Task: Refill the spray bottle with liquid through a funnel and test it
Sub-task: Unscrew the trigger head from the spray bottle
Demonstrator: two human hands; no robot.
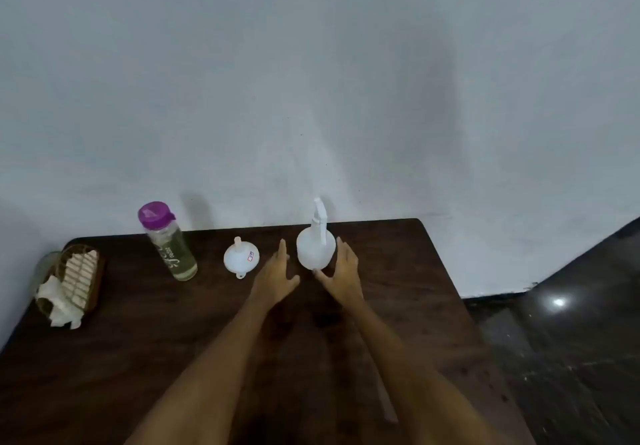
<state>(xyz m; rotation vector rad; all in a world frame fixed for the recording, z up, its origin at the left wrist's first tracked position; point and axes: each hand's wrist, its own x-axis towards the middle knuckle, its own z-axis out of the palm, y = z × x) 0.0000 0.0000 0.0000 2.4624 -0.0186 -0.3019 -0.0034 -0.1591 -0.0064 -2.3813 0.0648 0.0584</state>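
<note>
White spray bottle (pixel 316 248) upright; white funnel (pixel 240 257) inverted, left.

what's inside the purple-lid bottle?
The clear bottle holds pale liquid nearly up to its shoulder. Its purple lid is on, hiding the mouth.

This looks like a plain room in a home, not a lab or workshop. A dark wooden table (pixel 138 340) with rounded corners stands pushed against a bare, pale painted wall (pixel 311 80). To the right the floor (pixel 571 340) is dark polished stone that mirrors a ceiling light. Household things sit along the table's far side: a drinking bottle (pixel 169 242) with a purple cap, and at the far left a small wicker basket (pixel 78 276) with crumpled tissue (pixel 60 306) beside it.
</note>
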